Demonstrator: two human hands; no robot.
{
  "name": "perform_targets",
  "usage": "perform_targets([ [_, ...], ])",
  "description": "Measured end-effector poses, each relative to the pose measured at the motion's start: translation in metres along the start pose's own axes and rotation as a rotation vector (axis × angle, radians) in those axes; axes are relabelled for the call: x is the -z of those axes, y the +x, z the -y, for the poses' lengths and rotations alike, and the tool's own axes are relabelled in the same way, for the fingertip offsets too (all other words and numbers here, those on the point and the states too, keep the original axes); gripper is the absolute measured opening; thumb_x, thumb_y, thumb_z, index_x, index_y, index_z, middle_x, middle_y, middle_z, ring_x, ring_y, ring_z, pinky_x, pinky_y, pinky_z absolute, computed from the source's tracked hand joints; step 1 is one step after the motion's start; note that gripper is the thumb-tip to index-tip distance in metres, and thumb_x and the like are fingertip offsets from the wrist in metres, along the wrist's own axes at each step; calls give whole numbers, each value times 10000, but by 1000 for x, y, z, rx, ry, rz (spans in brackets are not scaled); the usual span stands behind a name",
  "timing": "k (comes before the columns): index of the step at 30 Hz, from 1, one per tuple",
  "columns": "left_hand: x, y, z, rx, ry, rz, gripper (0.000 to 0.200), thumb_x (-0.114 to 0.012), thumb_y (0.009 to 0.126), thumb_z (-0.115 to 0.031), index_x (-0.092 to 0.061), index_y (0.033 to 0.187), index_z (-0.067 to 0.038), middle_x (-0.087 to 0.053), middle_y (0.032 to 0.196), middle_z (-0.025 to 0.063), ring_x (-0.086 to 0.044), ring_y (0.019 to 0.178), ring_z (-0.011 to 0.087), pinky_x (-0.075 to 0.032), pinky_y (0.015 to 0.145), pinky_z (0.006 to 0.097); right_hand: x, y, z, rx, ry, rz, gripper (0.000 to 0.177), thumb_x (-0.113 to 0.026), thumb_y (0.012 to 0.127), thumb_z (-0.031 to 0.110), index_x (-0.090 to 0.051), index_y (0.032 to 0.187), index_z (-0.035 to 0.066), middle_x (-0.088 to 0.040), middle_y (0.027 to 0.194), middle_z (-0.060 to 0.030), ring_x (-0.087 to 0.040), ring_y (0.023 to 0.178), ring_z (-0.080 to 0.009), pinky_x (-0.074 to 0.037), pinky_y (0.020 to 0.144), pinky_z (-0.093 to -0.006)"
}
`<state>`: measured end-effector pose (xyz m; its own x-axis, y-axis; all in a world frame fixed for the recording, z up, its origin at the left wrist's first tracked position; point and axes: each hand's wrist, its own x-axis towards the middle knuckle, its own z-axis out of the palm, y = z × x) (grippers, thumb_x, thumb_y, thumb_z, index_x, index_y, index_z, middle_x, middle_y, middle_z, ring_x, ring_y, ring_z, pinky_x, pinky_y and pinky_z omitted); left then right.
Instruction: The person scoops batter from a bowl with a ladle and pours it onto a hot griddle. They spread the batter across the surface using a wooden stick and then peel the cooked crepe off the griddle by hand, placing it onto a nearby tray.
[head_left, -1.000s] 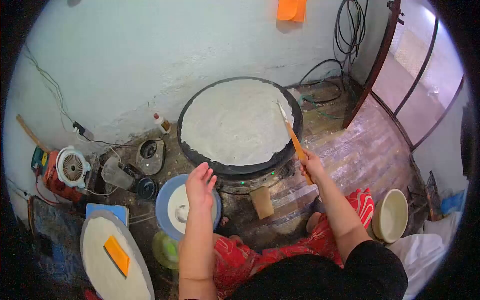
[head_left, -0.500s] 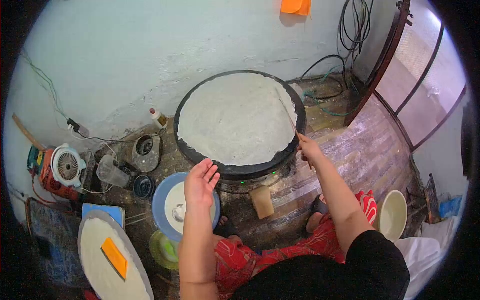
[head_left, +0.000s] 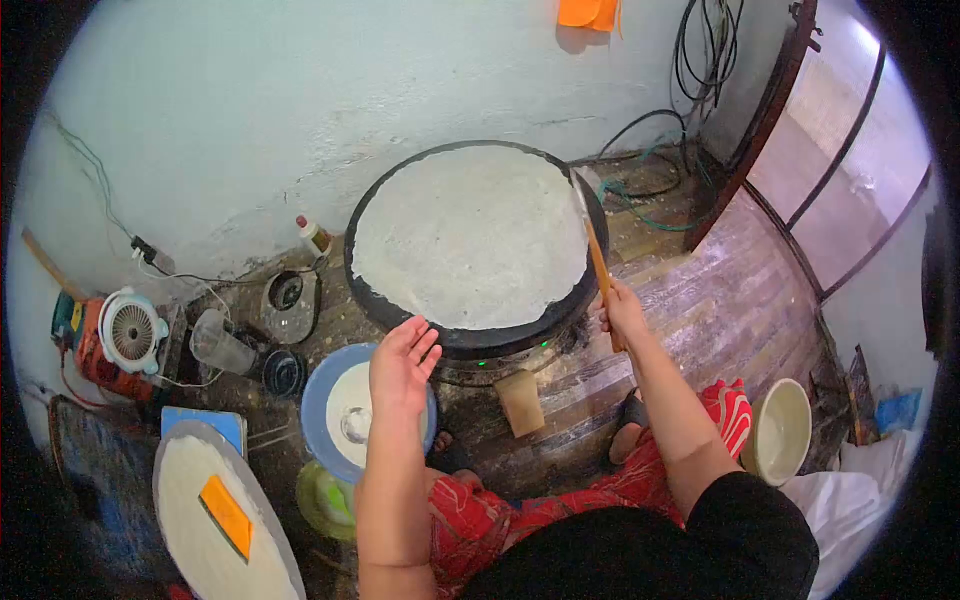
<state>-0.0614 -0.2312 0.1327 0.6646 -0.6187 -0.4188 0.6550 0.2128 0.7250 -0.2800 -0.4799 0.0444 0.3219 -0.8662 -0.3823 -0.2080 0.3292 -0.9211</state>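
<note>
A wide, thin crepe covers most of the round black griddle. My right hand is wrapped round the wooden handle of a long, narrow spatula. The spatula's thin blade lies along the crepe's right edge, near the griddle rim. Empty, with fingers apart and slightly curled, my left hand hovers by the griddle's front left rim. Below it stands a blue basin of white batter with a ladle in it.
At lower left a large oval board carries an orange scraper. A clear jug and a fan stand on the left. A yellowish block lies before the griddle. To my right are a cream bucket and a glazed door.
The spatula has turned in my right hand, so its broader side shows, and its blade has moved right to the crepe's edge. My left hand has hardly moved.
</note>
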Motion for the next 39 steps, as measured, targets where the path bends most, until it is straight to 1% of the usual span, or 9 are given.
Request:
perform_targets([
  [10, -9, -6, 10, 13, -18, 18, 230, -499, 799, -121, -516, 999, -7, -540, 965, 87, -529, 855, 179, -447, 691, 302, -68, -48, 6, 62, -126, 685, 349, -307, 898, 107, -356, 1239, 53, -570, 836, -72, -478, 508, -84, -407, 436, -202],
  [21, -9, -4, 12, -37, 26, 70, 266, -499, 811, -156, -505, 1026, 1, -549, 976, 94, -541, 868, 195, -456, 722, 312, -161, -28, 5, 2, -368, 621, 392, -359, 876, 179, -354, 1263, 119, -561, 788, -96, -527, 533, -146, -432, 443, -253],
  [22, -9, -3, 11, -32, 22, 62, 260, -500, 809, -151, -507, 1020, 0, -551, 969, 93, -543, 861, 192, -456, 721, 313, -172, -16, -1, 286, -680, 571, 424, -414, 842, 191, -349, 1258, 141, -565, 805, -163, -581, 665, -268, -473, 556, -353],
  [25, -12, -6, 6, 15, 4, 43, 254, -502, 805, -145, -510, 1014, -2, -551, 962, 91, -544, 854, 183, -456, 718, 317, -191, -31, 2, 719, -1209, 297, 356, -440, 795, 172, -464, 1140, 86, -584, 780, -172, -558, 581, -297, -464, 525, -378],
  [26, -12, -5, 6, 16, 4, 41, 254, -502, 805, -145, -510, 1014, -2, -551, 962, 91, -544, 854, 183, -456, 718, 317, -198, -39, 12, 606, -1263, 378, 503, -510, 728, 122, -356, 1205, 76, -558, 826, -218, -571, 762, -358, -471, 651, -428],
  [29, -9, -4, 6, 28, 9, 28, 254, -502, 803, -143, -511, 1016, -5, -553, 959, 87, -546, 849, 176, -457, 716, 318, -212, -17, -29, 773, -1255, 509, 540, -532, 711, 112, -338, 1211, 50, -561, 833, -217, -573, 781, -347, -471, 655, -432],
  [33, -8, -6, 4, 34, -14, 27, 259, -502, 799, -141, -510, 1019, -5, -558, 951, 80, -548, 840, 173, -457, 715, 315, -190, -31, -15, 643, -904, 464, 381, -457, 797, 139, -446, 1177, 120, -576, 806, -143, -587, 630, -277, -482, 554, -386],
  [35, -7, -7, 3, 34, -26, 24, 263, -502, 799, -142, -508, 1023, -5, -560, 950, 79, -549, 839, 173, -457, 716, 314, -170, -30, 3, -108, -211, 559, 343, -365, 869, 184, -451, 1201, 158, -524, 652, -31, -446, 427, -105, -382, 350, -239],
  [39, -6, -7, 6, 34, -39, 18, 279, -503, 799, -142, -500, 1040, -3, -560, 973, 86, -549, 848, 176, -456, 723, 319, -155, -27, 2, 28, -238, 483, 355, -339, 872, 150, -429, 1215, 144, -517, 653, -38, -399, 420, -83, -355, 346, -225],
])
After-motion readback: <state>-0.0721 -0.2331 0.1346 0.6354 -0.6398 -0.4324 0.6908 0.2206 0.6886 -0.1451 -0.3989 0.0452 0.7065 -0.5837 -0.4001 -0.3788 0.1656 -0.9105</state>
